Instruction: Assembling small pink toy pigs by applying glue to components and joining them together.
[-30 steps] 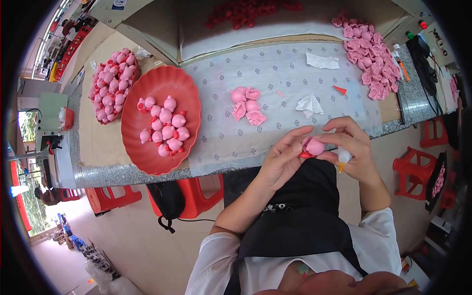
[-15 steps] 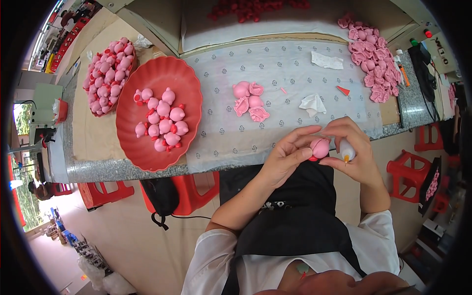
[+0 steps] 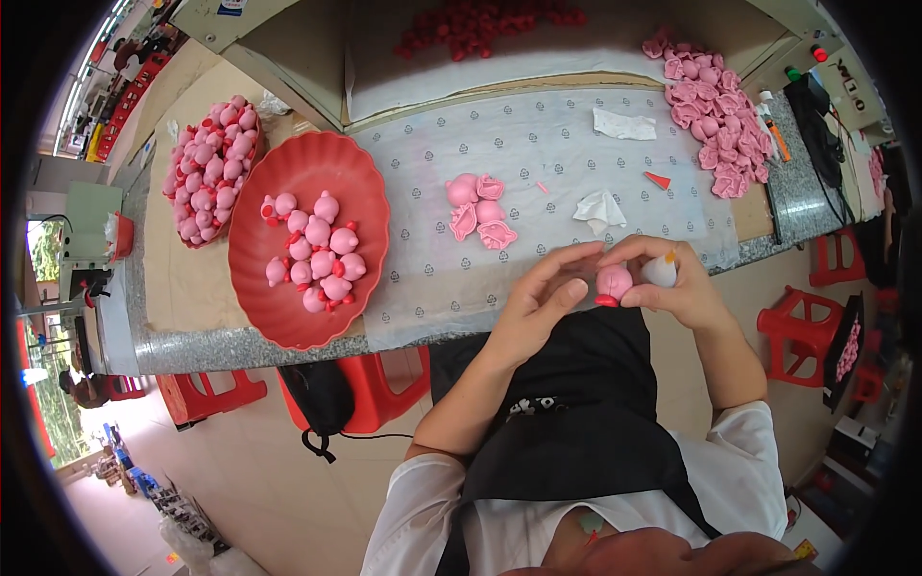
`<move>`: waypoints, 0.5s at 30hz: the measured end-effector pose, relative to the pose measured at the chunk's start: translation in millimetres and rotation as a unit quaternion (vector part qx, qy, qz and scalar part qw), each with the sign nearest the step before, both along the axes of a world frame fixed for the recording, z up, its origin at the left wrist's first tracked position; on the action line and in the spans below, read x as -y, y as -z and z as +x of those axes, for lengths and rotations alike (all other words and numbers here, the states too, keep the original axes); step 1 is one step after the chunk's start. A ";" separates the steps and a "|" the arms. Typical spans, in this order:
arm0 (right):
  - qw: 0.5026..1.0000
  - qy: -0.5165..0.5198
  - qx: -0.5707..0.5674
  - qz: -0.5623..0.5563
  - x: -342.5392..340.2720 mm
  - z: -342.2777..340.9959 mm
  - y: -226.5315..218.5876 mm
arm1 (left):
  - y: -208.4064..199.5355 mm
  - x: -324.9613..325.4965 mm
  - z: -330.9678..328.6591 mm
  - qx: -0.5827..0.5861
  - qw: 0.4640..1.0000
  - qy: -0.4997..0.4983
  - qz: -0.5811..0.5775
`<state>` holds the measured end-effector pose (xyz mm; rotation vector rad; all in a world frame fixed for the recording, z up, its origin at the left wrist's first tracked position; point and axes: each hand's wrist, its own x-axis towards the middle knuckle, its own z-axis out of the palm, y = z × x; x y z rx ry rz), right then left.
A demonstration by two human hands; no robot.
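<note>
In front of my apron, my right hand (image 3: 693, 293) pinches a round pink figure (image 3: 614, 279) with red feet between thumb and index finger. The same hand keeps a small white bottle (image 3: 660, 273) with an orange tip tucked in its fingers, tip upward. My left hand (image 3: 536, 302) is open just left of the figure, its thumb apart from the fingers. Beyond the hands, two pink balls and several ruffled pink pieces (image 3: 497, 235) form a small cluster on the printed sheet (image 3: 432, 278).
At left stands a red scalloped dish (image 3: 252, 259) with several pink figures, beside a heaped basket of figures (image 3: 206, 168). Pink pieces (image 3: 715, 115) pile up at far right. Crumpled tissue (image 3: 600, 211), a red cone (image 3: 658, 180) and red parts (image 3: 480, 29) lie beyond.
My left hand has come off the pink figure, which now sits in my right hand's pinch. The bottle's tip has swung from pointing down to pointing up.
</note>
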<state>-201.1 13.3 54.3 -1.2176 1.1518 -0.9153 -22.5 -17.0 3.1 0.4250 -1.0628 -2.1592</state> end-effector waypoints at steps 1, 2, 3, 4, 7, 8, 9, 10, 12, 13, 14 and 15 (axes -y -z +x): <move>1.000 0.003 0.001 -0.002 -0.1 -0.3 2.8 | 1.6 2.3 0.1 0.009 0.998 -0.035 -0.052; 0.991 0.000 0.100 0.089 -0.3 -0.6 5.4 | 1.0 3.7 -0.9 0.010 0.998 -0.031 -0.054; 0.964 -0.005 0.198 0.179 -0.9 -0.6 7.8 | 0.1 4.8 -2.8 -0.001 0.996 -0.015 -0.090; 0.963 -0.004 0.201 0.177 -2.0 0.9 10.1 | -0.5 5.1 -3.2 -0.012 0.992 0.000 -0.125; 0.935 0.007 0.283 0.215 -4.6 7.5 17.3 | 1.2 6.8 -1.5 -0.001 0.992 -0.003 -0.125; 0.927 0.011 0.300 0.225 -4.9 9.5 20.4 | 2.6 6.6 -1.1 0.001 0.992 -0.002 -0.126; 0.919 0.014 0.316 0.234 -5.1 11.2 22.2 | 4.3 6.4 -0.8 0.004 0.991 -0.006 -0.135; 0.919 0.015 0.316 0.234 -5.2 12.0 21.8 | 4.7 6.4 -1.2 0.005 0.990 -0.009 -0.143; 0.912 0.004 0.329 0.246 -5.8 12.8 21.1 | 4.4 6.6 -2.2 0.007 0.990 -0.007 -0.140; 0.911 0.003 0.330 0.246 -6.4 13.3 22.2 | 4.5 6.6 -1.9 0.009 0.991 -0.009 -0.136; 0.907 0.004 0.337 0.251 -7.2 13.8 23.8 | 4.9 6.0 -2.1 0.011 0.991 -0.008 -0.137; 0.904 0.004 0.344 0.255 -7.7 14.2 24.9 | 5.4 5.0 -2.7 0.014 0.991 -0.013 -0.134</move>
